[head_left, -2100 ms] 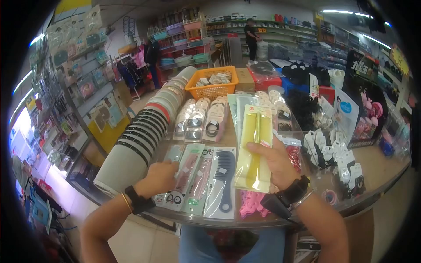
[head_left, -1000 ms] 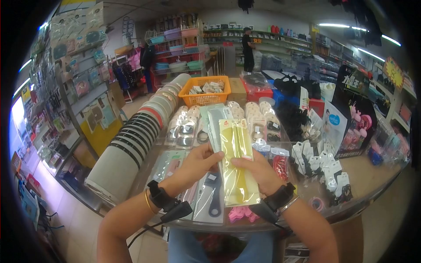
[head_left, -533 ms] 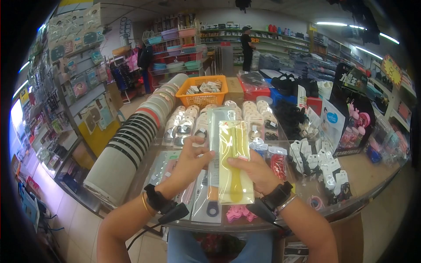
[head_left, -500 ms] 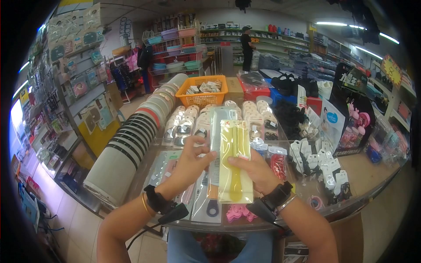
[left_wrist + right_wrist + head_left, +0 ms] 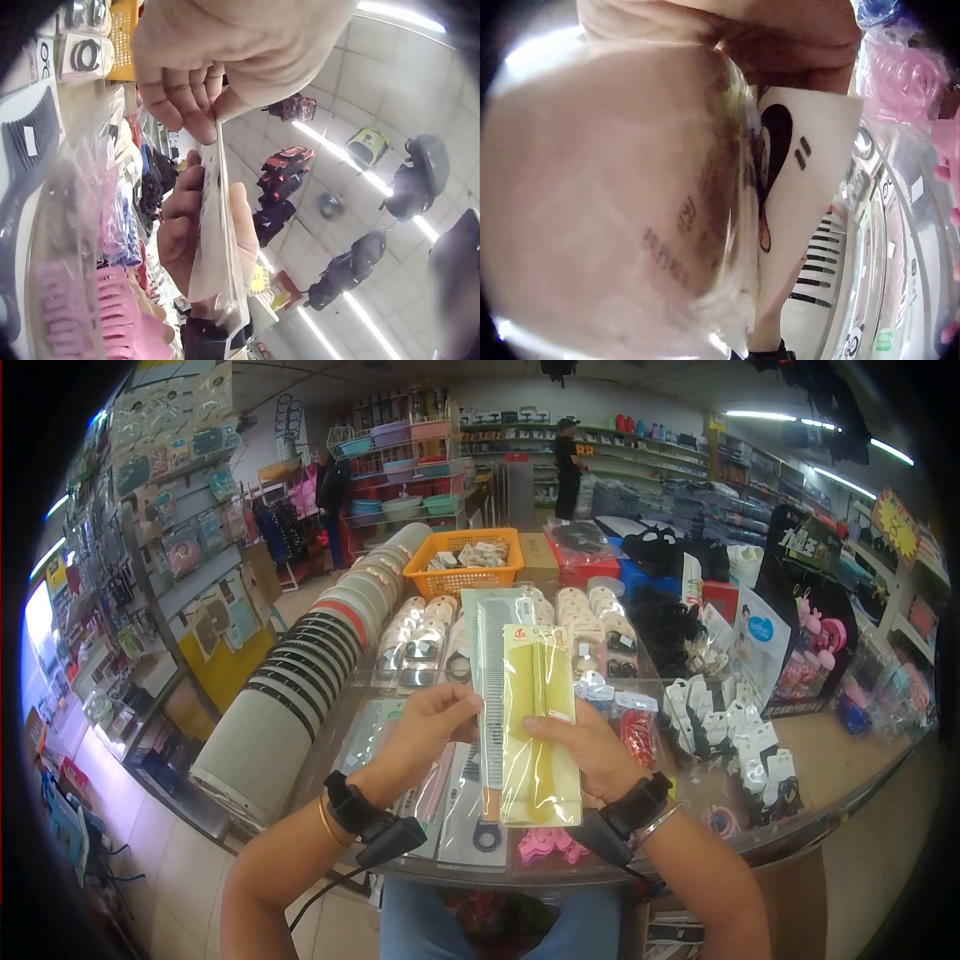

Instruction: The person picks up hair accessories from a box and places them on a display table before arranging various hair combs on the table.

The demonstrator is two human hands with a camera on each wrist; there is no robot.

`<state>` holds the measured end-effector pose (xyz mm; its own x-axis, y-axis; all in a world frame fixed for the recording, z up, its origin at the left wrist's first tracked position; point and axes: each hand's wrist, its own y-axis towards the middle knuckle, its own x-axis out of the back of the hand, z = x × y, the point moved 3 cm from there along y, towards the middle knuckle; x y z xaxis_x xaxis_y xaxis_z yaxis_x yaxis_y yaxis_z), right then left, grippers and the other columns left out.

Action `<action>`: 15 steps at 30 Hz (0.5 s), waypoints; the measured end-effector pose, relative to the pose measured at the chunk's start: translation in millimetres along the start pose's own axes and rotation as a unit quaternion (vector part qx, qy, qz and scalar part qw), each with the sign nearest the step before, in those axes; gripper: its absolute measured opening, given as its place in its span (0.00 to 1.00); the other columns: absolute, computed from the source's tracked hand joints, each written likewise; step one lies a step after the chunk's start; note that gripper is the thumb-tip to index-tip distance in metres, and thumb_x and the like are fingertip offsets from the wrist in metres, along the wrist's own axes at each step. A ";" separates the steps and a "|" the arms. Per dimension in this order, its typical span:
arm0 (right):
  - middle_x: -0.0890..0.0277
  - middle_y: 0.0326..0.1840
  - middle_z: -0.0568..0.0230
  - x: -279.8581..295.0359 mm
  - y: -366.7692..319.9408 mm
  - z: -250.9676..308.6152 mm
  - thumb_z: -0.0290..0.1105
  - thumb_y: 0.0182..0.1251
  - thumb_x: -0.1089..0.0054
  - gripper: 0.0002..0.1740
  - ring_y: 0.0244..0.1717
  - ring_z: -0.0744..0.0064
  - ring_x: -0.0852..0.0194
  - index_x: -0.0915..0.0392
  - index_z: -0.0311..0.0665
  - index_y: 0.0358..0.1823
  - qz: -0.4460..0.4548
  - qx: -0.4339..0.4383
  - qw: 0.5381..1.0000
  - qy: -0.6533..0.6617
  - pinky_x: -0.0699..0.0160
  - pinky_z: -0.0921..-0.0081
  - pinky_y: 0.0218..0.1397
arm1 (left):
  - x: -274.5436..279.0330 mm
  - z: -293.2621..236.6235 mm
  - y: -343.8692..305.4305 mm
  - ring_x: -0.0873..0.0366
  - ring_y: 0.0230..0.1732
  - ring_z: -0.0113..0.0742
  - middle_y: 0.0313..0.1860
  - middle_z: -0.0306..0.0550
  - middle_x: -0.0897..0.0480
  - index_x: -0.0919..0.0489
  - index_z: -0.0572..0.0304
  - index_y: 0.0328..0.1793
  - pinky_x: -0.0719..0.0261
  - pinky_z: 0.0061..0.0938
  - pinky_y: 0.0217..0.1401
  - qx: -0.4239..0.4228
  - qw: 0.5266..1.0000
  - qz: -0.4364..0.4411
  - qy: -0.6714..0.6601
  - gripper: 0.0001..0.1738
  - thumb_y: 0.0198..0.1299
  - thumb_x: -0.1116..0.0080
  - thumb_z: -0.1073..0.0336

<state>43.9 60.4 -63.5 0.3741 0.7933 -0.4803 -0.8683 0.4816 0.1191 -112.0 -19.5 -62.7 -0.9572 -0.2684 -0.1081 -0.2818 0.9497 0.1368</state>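
My right hand [image 5: 590, 750] grips a flat clear packet with a yellow comb [image 5: 541, 765] on a pale card, thumb across its front. Behind it, shifted to the left, is a second packet with a grey-toothed comb [image 5: 493, 660]. Thumb and fingers of my left hand [image 5: 425, 732] pinch the left edge of that rear packet. The left wrist view shows the packets [image 5: 217, 217] edge-on, between the left fingertips above and the right hand [image 5: 178, 244] below. Beneath them on the glass counter lies a packaged dark comb [image 5: 488, 835], partly covered.
A grey roll with black headbands [image 5: 290, 695] lies along the left. An orange basket [image 5: 463, 579] stands at the back, beyond rows of carded hair ties [image 5: 425, 645]. Pink claw clips [image 5: 548, 847] sit near the front edge; white-carded items [image 5: 730, 720] lie at right.
My left hand has come from the packets on the counter to the held ones; its loosely spread fingers now pinch the rear packet's edge. The held packets moved left and stand more upright.
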 end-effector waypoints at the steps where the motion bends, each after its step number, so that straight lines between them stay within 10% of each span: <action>1: 0.27 0.45 0.62 0.8 0.7 -1.0 0.23 0.59 0.46 0.19 0.43 0.74 0.25 0.34 0.33 0.53 0.001 -0.004 1.000 -0.007 0.23 0.77 0.44 | 2.8 1.0 0.5 0.26 0.28 0.21 0.27 0.35 0.24 0.26 0.59 0.36 0.27 0.15 0.32 -0.001 1.000 0.000 0.018 0.08 0.60 0.48 0.62; 15: 0.28 0.47 0.61 4.7 6.1 -2.0 0.21 0.59 0.48 0.22 0.44 0.71 0.26 0.38 0.34 0.56 -0.010 0.037 0.999 0.020 0.23 0.75 0.46 | 1.7 5.4 5.5 0.25 0.36 0.23 0.34 0.34 0.23 0.32 0.51 0.36 0.27 0.24 0.42 -0.014 0.996 -0.017 -0.087 0.03 0.63 0.56 0.65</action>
<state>39.7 66.3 -66.8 0.3762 0.7687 -0.5172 -0.8341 0.5240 0.1723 -114.9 -13.9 -67.5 -0.9216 -0.2669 -0.2819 -0.3186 0.9349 0.1563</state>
